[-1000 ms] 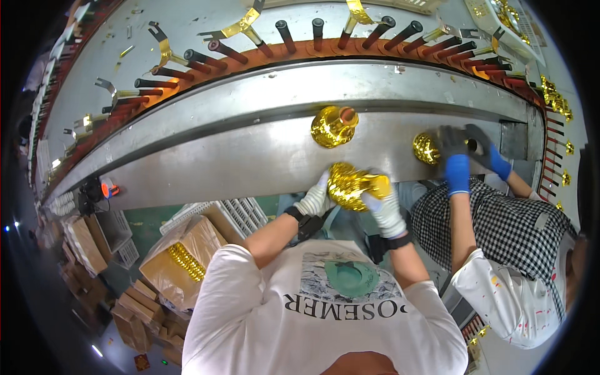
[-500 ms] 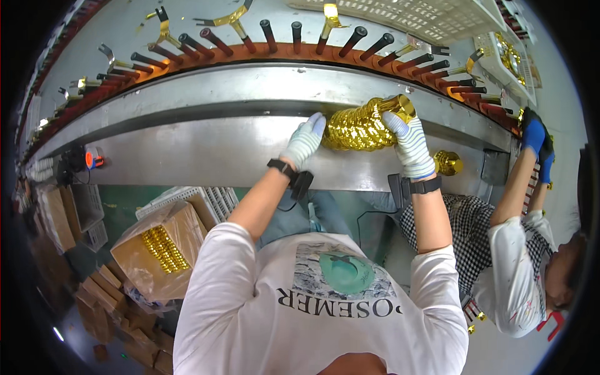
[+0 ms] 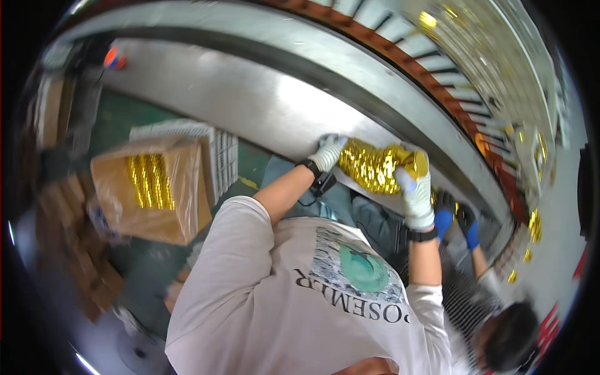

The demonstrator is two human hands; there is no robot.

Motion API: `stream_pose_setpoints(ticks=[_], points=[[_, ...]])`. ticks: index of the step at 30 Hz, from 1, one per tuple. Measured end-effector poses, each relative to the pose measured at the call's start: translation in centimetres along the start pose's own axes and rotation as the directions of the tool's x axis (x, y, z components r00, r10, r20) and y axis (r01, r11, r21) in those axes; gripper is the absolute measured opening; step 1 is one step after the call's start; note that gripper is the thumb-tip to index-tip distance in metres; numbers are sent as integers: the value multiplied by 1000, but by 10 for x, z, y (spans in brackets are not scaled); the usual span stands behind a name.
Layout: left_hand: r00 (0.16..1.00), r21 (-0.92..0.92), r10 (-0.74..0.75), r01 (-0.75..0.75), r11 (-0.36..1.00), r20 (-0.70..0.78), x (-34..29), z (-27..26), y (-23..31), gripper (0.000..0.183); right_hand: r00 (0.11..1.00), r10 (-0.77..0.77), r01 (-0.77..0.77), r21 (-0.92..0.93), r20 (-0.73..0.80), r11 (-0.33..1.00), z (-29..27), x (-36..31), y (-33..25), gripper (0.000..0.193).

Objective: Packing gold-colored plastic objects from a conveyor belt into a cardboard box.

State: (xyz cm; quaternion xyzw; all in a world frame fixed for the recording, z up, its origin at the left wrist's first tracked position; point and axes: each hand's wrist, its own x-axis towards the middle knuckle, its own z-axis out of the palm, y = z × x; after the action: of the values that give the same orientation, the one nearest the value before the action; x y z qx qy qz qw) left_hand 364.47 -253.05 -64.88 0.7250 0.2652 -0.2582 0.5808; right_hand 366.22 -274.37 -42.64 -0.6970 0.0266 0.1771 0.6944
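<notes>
A long stack of nested, shiny gold cup-like pieces [image 3: 374, 167] lies sideways between my two gloved hands, above the metal bench. At its left end my left hand [image 3: 328, 154], in a white knit glove, is closed against the stack. My right hand [image 3: 417, 195], in a striped white glove, grips the right end from the near side, just by the open rim of the last piece. The exact kind of the gold pieces cannot be made out.
On the left stands a plastic-lined cardboard box [image 3: 187, 190] with rows of gold pieces [image 3: 151, 181] inside. White crates [image 3: 225, 162] adjoin it. Beyond the metal bench [image 3: 250, 94] runs a red-brown rack [image 3: 431, 72] with dark pegs. A co-worker's gloved hands [image 3: 465, 225] are close at right.
The view has turned, so the box sits higher on the left. My hands have carried the gold stack toward the bench's near edge. The co-worker's hands have come nearer my right hand.
</notes>
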Motion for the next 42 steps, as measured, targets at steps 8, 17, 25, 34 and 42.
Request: stream_pose_setpoints(ticks=[8, 17, 25, 34, 42], points=[[917, -786, -358, 87, 612, -177, -51, 26, -134, 78, 905, 61, 25, -196, 422, 980, 36, -28, 20, 65], [992, -991, -48, 120, 58, 117, -88, 48, -129, 43, 881, -21, 18, 11, 472, 1000, -16, -43, -10, 79], [951, -957, 268, -211, 196, -155, -317, -55, -74, 52, 848, -68, -123, 321, 526, 939, -6, -118, -64, 84], [648, -648, 155, -760, 58, -746, -658, -52, -84, 45, 300, -337, -368, 434, 892, 822, 156, -237, -135, 65], [215, -249, -258, -962, 109, -942, -751, 20, -86, 42, -208, -50, -393, -37, 977, 919, 279, -334, -221, 47]])
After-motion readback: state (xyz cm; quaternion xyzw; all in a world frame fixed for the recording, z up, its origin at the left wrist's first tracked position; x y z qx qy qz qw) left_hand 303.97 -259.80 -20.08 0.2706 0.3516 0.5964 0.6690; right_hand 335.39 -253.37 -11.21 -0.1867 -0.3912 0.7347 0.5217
